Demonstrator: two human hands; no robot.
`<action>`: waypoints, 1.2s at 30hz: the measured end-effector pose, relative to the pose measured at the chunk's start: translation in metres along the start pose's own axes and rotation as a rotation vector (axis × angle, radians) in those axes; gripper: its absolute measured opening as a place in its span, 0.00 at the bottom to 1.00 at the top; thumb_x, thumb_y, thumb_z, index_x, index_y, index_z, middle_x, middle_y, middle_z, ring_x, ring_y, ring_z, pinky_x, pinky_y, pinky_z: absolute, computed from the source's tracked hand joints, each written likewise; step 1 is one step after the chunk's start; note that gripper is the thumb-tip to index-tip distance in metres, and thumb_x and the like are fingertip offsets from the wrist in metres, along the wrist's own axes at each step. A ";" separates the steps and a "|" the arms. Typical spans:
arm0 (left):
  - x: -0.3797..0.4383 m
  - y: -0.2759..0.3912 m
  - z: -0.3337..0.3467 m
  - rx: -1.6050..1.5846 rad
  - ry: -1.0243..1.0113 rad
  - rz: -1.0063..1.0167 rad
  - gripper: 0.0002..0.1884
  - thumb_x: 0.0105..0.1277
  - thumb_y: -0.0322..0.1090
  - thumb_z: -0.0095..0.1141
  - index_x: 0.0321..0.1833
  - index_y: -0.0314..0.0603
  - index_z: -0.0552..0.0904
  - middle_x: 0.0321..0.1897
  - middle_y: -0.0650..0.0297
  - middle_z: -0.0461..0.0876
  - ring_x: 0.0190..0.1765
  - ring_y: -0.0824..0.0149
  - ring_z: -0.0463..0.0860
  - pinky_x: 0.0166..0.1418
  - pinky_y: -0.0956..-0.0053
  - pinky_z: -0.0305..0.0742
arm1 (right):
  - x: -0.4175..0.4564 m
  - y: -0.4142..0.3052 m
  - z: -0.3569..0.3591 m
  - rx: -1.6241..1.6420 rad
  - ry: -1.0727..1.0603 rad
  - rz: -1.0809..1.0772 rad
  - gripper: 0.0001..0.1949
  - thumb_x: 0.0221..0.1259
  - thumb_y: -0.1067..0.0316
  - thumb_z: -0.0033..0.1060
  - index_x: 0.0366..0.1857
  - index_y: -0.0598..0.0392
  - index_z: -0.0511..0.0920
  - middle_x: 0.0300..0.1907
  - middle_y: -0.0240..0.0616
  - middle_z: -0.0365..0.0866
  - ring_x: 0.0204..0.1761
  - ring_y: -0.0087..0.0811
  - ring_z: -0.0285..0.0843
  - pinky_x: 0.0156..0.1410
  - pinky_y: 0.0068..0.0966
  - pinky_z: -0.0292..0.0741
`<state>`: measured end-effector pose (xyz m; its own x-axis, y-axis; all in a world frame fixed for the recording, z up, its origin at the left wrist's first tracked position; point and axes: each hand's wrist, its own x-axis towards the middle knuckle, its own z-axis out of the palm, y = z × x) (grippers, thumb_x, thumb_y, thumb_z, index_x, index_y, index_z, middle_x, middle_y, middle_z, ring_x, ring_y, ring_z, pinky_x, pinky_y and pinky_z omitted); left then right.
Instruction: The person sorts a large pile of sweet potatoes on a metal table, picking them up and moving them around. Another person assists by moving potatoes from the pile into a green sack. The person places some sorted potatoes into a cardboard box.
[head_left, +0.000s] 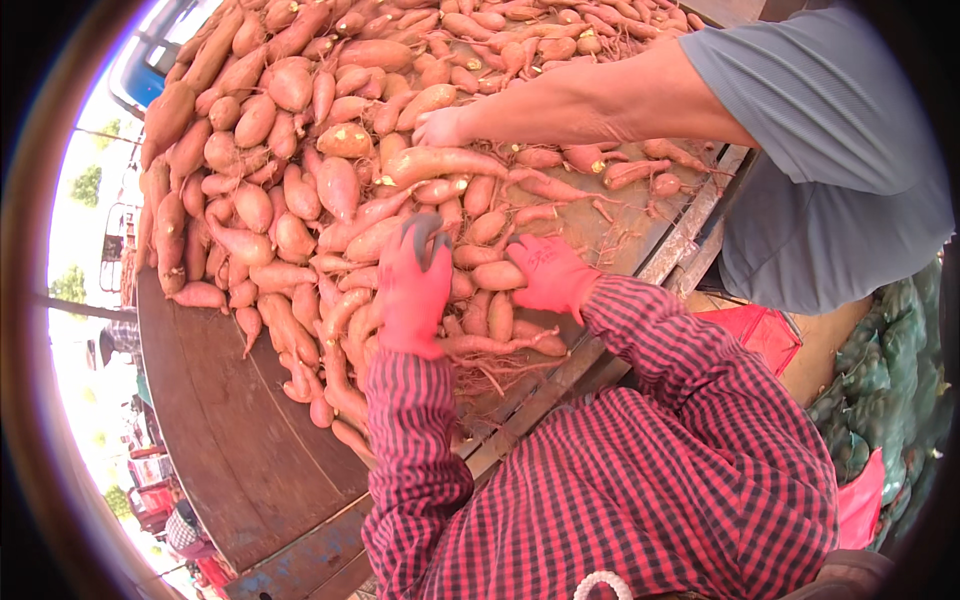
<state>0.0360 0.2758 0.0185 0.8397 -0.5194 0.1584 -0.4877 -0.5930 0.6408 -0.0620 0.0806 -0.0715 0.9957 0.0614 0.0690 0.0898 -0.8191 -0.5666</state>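
Note:
A heap of red-skinned sweet potatoes (337, 187) covers the wooden truck-bed-like surface before me. My left hand (412, 292), in a red glove with grey fingertips, lies over the heap with its fingers bent. What is under its palm is hidden. My right hand (551, 274), in a matching glove, closes around the right end of a small oval sweet potato (498, 275). Just beyond my hands lies a long curved sweet potato (450, 163), its cut end pale yellow. Thin stringy roots (495, 371) are strewn near the front edge.
Another person's bare hand (442, 127) reaches into the heap from the right, below a grey sleeve (810, 90). A metal-edged rail (540, 401) runs along my side. Filled green mesh sacks (885, 360) stand at right; brown boards (240, 435) show at left.

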 end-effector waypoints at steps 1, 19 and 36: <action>0.020 0.002 0.003 0.108 -0.082 0.020 0.15 0.70 0.32 0.60 0.57 0.36 0.85 0.59 0.50 0.83 0.64 0.53 0.82 0.66 0.62 0.78 | 0.004 0.007 0.015 0.031 0.001 0.000 0.27 0.49 0.56 0.76 0.54 0.52 0.79 0.49 0.48 0.82 0.53 0.51 0.82 0.61 0.45 0.77; 0.045 0.008 0.054 -0.033 -0.068 -0.227 0.27 0.63 0.51 0.68 0.56 0.38 0.81 0.49 0.52 0.86 0.51 0.54 0.85 0.59 0.55 0.78 | 0.078 0.054 -0.042 0.775 -0.033 0.086 0.29 0.53 0.62 0.78 0.61 0.56 0.80 0.60 0.43 0.82 0.64 0.38 0.79 0.71 0.37 0.74; 0.201 -0.032 0.064 0.484 -0.302 -0.190 0.19 0.72 0.42 0.58 0.59 0.36 0.83 0.57 0.48 0.86 0.61 0.48 0.86 0.63 0.53 0.80 | 0.113 0.058 -0.022 -0.330 -0.292 -0.234 0.21 0.44 0.48 0.70 0.44 0.41 0.86 0.52 0.47 0.77 0.58 0.51 0.74 0.70 0.62 0.65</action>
<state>0.2052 0.1510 -0.0183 0.8525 -0.4864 -0.1914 -0.4482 -0.8687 0.2109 0.0557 0.0278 -0.0783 0.9184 0.3836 -0.0966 0.3467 -0.8981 -0.2705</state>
